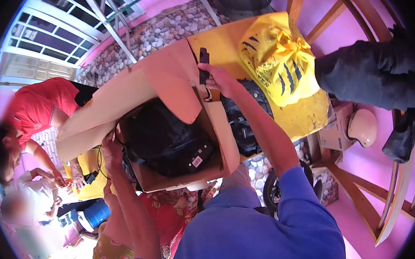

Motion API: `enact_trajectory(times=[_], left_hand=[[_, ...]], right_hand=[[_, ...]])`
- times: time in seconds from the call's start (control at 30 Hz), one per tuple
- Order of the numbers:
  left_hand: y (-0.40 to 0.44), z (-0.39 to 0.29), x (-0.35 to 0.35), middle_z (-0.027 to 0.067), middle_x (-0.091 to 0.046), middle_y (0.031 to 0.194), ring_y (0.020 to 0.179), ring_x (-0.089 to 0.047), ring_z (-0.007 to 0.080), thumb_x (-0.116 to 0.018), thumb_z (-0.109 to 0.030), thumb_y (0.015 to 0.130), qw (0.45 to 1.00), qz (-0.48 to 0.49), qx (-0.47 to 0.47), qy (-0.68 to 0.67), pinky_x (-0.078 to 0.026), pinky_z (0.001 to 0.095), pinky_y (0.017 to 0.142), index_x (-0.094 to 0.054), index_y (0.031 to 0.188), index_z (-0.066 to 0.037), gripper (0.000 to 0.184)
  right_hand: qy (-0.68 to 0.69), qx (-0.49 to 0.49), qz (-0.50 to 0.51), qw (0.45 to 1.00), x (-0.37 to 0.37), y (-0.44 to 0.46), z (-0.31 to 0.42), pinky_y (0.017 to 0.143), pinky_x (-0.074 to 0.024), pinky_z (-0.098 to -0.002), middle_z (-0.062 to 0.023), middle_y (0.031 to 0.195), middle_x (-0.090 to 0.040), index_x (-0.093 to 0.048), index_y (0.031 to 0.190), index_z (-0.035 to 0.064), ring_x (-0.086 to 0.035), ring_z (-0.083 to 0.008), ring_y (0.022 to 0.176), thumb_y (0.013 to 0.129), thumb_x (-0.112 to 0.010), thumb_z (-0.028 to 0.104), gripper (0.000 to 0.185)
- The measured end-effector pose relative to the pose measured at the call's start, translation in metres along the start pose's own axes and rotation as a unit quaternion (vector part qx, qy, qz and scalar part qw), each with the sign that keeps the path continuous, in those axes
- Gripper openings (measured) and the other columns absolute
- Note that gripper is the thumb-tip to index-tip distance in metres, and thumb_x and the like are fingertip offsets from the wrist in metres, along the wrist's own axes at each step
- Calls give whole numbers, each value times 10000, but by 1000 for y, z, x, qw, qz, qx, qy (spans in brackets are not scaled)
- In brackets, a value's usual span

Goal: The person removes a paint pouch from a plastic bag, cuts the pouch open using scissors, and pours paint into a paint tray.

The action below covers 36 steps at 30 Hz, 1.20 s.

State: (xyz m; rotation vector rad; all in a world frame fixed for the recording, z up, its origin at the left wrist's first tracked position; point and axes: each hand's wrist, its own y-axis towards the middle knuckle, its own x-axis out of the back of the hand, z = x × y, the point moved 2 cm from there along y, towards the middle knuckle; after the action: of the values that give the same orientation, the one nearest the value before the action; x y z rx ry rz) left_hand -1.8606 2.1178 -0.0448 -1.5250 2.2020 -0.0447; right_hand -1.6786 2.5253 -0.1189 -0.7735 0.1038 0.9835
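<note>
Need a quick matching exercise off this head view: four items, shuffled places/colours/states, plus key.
1. yellow plastic bag
2. black item with white label
3. helmet
4. wearer's right hand

a. inside the open cardboard box
b. holding a slim black object
c. cream-coloured, at the view's right
d. knotted, on the yellow table

Pairs: 1-d, 2-a, 3-c, 4-b

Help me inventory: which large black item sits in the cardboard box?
The black bundle with the white label; the black bag lies outside, beside the cardboard box.
</note>
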Motion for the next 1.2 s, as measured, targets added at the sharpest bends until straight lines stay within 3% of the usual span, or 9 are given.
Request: enact_trajectory(times=[0.17, 0.3, 0.63, 0.87, 1.0, 1.07, 1.1, 1.17, 1.2], left_hand=[[0, 7, 13, 87, -582, 1226, 1138, -537, 224, -617, -161, 862, 998, 35, -28, 51, -423, 344, 1003, -557, 1192, -16, 365], [-5, 10, 39, 93, -569, 1236, 1136, -534, 228, -618, -176, 852, 997, 14, -29, 65, -424, 349, 990, -550, 1203, -31, 386], [-42, 15, 70, 107, -538, 1260, 1131, -526, 239, -620, -215, 825, 995, -31, -23, 97, -427, 362, 959, -534, 1230, -68, 440], [-118, 68, 130, 117, -515, 1277, 1128, -521, 246, -622, -242, 806, 981, -108, 12, 160, -430, 371, 937, -523, 1250, -94, 478], [-169, 110, 145, 123, -503, 1286, 1126, -518, 251, -622, -257, 795, 854, -45, -77, 512, -431, 377, 924, -517, 1261, -108, 500], [-215, 129, 87, 108, -503, 1128, 1012, -504, 245, -608, -278, 824, 929, -293, 112, 197, -432, 353, 859, -531, 1196, -91, 424], [-237, 140, 59, 101, -504, 1049, 955, -498, 243, -601, -289, 838, 898, -394, 194, 15, -433, 341, 826, -538, 1163, -83, 391], [-267, 149, 22, 117, -473, 1024, 1011, -473, 263, -678, -302, 776, 910, -317, 263, 36, -433, 359, 838, -516, 1143, -91, 453], [-276, 153, 10, 132, -465, 1040, 1015, -475, 274, -719, -286, 736, 892, -309, 40, 329, -435, 381, 842, -501, 1162, -101, 513]], right_hand=[[2, 10, 17, 1000, -10, -29, 9, 614, -425, -215, 48, 705, -491, -549, 784, 161, -485, -66, 662, 776, -671, 467, 330], [-35, -49, 10, 998, -17, -13, 4, 642, -505, -250, 29, 720, -563, -594, 887, 141, -570, -84, 642, 785, -643, 508, 384], [-40, -30, -1, 999, -10, -7, -7, 411, -445, -199, 20, 732, -581, -587, 862, 140, -567, -107, 531, 803, -652, 444, 316], [17, 41, -33, 998, 0, -55, -13, 709, -503, -290, -9, 826, -622, -598, 957, 126, -615, -125, 759, 849, -616, 427, 320], [68, 97, -86, 989, 22, -102, -54, 771, -480, -320, -31, 908, -620, -582, 1024, 99, -602, -153, 822, 861, -600, 407, 349], [114, 73, -55, 989, 33, -130, -81, 763, -482, -321, -37, 937, -621, -576, 1032, 98, -607, -159, 811, 858, -612, 389, 341], [126, 60, -42, 989, 40, -141, -92, 769, -488, -321, -57, 972, -634, -575, 1042, 101, -622, -170, 834, 874, -597, 374, 322], [153, 44, 5, 987, 57, -161, -109, 769, -508, -343, -97, 1010, -634, -554, 1103, 72, -628, -210, 874, 894, -570, 372, 366], [182, 29, 42, 982, 64, -173, -115, 769, -527, -365, -137, 1048, -634, -533, 1164, 43, -634, -250, 914, 913, -542, 370, 412]])
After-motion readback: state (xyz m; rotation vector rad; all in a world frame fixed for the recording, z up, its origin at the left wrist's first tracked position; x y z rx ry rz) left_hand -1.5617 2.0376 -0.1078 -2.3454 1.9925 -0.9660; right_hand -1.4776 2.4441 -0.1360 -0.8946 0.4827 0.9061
